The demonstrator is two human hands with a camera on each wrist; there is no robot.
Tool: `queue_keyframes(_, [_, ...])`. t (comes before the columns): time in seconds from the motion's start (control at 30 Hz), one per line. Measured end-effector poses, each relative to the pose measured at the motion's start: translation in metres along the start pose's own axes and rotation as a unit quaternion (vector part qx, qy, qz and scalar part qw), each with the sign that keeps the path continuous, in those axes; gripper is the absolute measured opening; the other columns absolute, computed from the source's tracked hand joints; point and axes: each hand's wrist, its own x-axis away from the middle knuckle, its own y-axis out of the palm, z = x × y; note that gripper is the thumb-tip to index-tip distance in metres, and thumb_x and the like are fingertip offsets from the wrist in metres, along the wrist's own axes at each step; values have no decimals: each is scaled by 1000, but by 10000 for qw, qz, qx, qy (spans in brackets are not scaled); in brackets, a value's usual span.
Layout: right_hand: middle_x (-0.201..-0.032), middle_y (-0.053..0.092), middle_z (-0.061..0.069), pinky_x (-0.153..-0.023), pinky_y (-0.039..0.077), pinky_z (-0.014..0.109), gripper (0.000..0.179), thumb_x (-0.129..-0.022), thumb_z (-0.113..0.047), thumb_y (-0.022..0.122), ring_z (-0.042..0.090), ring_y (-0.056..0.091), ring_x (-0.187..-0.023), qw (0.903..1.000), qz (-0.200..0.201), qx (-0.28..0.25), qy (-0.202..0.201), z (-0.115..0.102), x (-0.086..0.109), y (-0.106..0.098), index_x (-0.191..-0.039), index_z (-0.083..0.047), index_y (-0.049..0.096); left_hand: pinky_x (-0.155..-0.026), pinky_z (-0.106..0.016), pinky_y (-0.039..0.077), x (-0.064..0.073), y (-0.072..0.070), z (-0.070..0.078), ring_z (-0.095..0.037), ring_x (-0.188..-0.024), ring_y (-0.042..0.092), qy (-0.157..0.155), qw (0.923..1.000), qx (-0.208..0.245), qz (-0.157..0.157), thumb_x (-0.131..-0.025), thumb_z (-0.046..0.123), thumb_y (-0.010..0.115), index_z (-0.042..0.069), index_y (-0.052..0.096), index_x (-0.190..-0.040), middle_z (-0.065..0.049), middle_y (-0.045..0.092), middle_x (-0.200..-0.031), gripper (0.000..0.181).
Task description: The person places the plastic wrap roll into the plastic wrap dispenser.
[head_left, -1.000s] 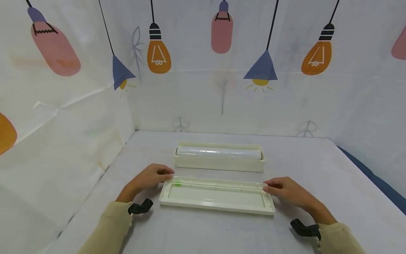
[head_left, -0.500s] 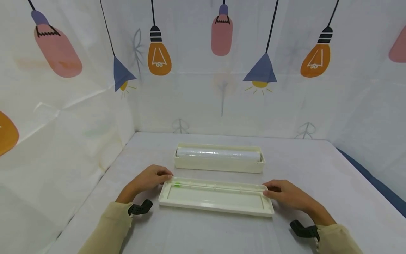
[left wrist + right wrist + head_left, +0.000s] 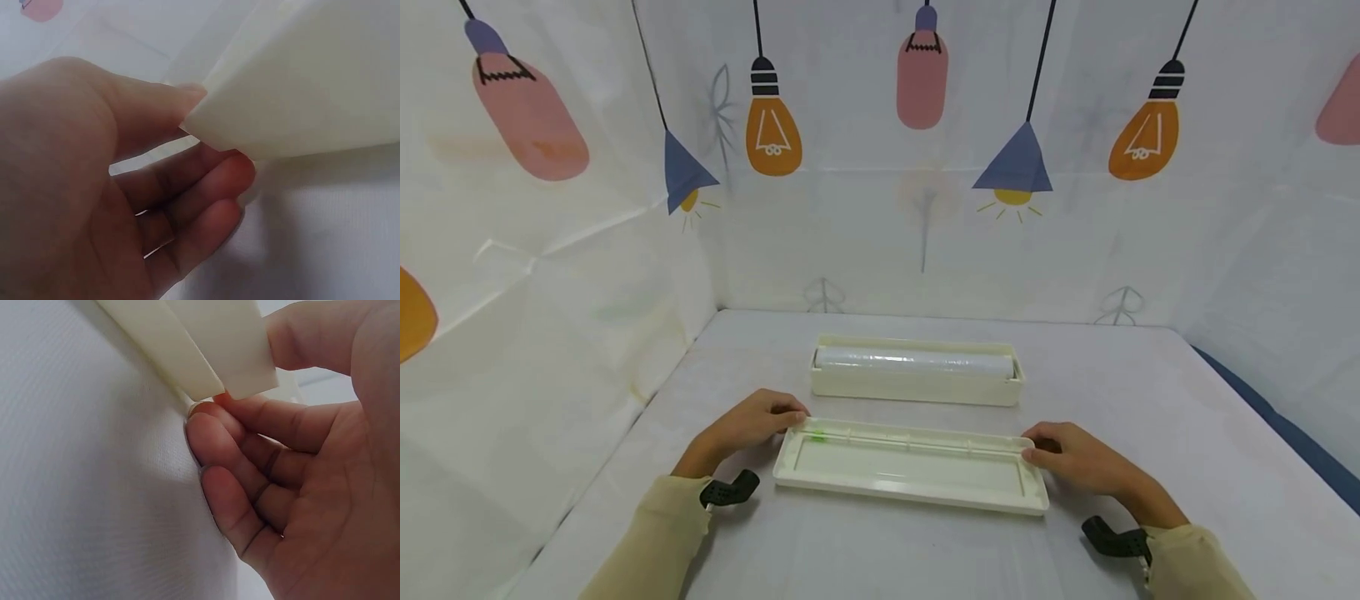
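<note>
While the long cream plastic lid (image 3: 917, 475) is held at both ends, it lies recessed face upward over the middle of the table (image 3: 880, 554), its right end slightly nearer to me than its left. My left hand (image 3: 760, 421) pinches the far left corner, thumb above and fingers curled below; my right hand (image 3: 1082, 458) pinches the right end close to its far corner.

For sound handling, I judge that both ends should rise and travel together, since so long and shallow a piece may twist if one hand leads. Thumb pressure is best light and even. Squaring the lid to the table's far edge would, I consider, help control.

The left wrist view shows my lower fingers bent beneath the corner, a detail the head view hides. The right wrist view shows two pale walls side by side at the lid's end, with my fingertips close to the cloth; whether the lid touches it, I cannot confirm.

Only the head view records the green mark (image 3: 818, 436) at the lid's far left, and the cream box (image 3: 916, 392) beyond, apart from the lid and towards the table's far edge. Lengthwise inside lies a glossy roll (image 3: 913, 362), apparently cling film. Past that edge hangs a lamp-printed sheet (image 3: 865, 225).
</note>
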Motion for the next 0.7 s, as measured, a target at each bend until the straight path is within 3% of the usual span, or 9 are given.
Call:
queue_keyframes(0.17, [-107, 67, 6, -78, 50, 25, 28, -103, -22, 58, 11, 61, -93, 9999, 81, -125, -25, -2, 1, -1, -115, 3, 64, -67, -31, 47, 0, -1, 1, -20, -81, 56, 59, 9999, 143, -23, -102, 27, 60, 9, 74, -112, -2, 66, -93, 25])
queue_keyframes(0.37, [-107, 66, 8, -76, 49, 26, 27, -103, -23, 58, 13, 59, -91, 9990, 273, -349, -26, -2, 0, 0, -116, 1, 62, -69, -34, 52, 1, -3, 1, -22, -82, 62, -164, 9983, 536, 186, -100, 31, 64, 11, 74, -110, -4, 69, -104, 25])
queue_keyframes(0.57, [-111, 66, 14, -72, 56, 32, 36, -104, -23, 57, 20, 64, -89, 9952, 475, -848, 108, -4, 0, 0, -124, 7, 57, -72, -38, 58, 1, -1, 1, -25, -93, 65, -266, 9930, 1104, 314, -99, 29, 66, 7, 72, -111, -10, 66, -115, 26])
queue_keyframes(0.7, [-115, 65, 19, -71, 59, 38, 41, -105, -24, 56, 26, 67, -88, 9900, 469, -1301, 290, -6, 1, 2, -129, 9, 53, -75, -39, 60, 0, -1, 2, -25, -104, 63, -357, 9902, 1256, 497, -99, 29, 66, 7, 71, -117, -10, 64, -123, 29])
